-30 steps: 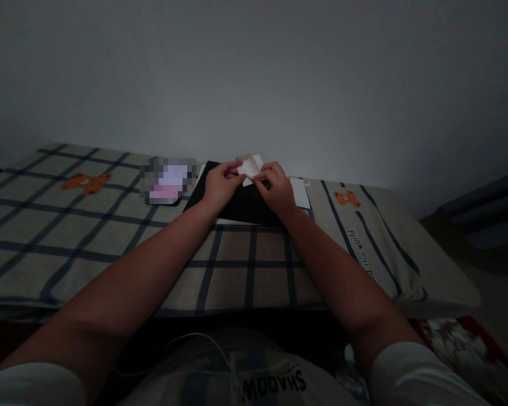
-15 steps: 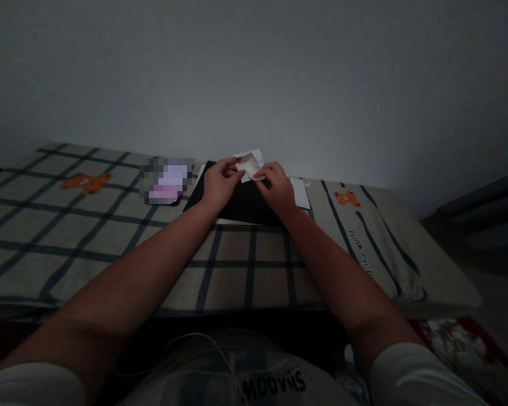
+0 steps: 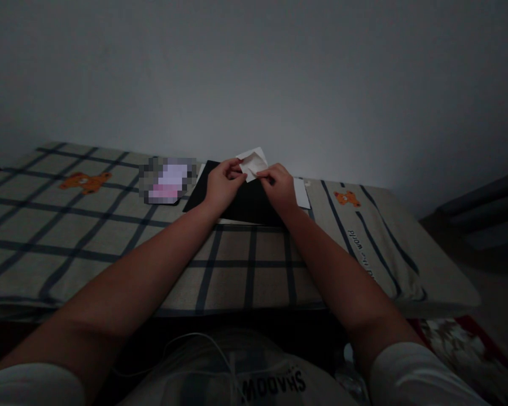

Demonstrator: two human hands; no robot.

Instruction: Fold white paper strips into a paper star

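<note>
woven-looking beige cloth (image 3: 232,245), dark blue check lines, printed orange bear (image 3: 84,182) at 9 o'clock of the paper, well apart. smooth matte black sheet (image 3: 248,206), flat, straight-edged, at 6 o'clock just below the paper; pale edges show under it. flat white card or sheet (image 3: 301,193) at 4 o'clock, partly behind the right hand. pixelated rectangular thing (image 3: 167,181), pink and lilac, at 9 o'clock. plain grey wall (image 3: 254,73) at 12.

white paper (image 3: 254,162): thin, small, creased, folds raised, corner pointing up at 1 o'clock, shadowed hollow in middle.

paper sits between both hands, above the black sheet's far edge. left hand (image 3: 223,179) grasps its edge at 8 o'clock; right hand (image 3: 278,185) pinches its lower corner at 5 o'clock, thumb against finger.
</note>
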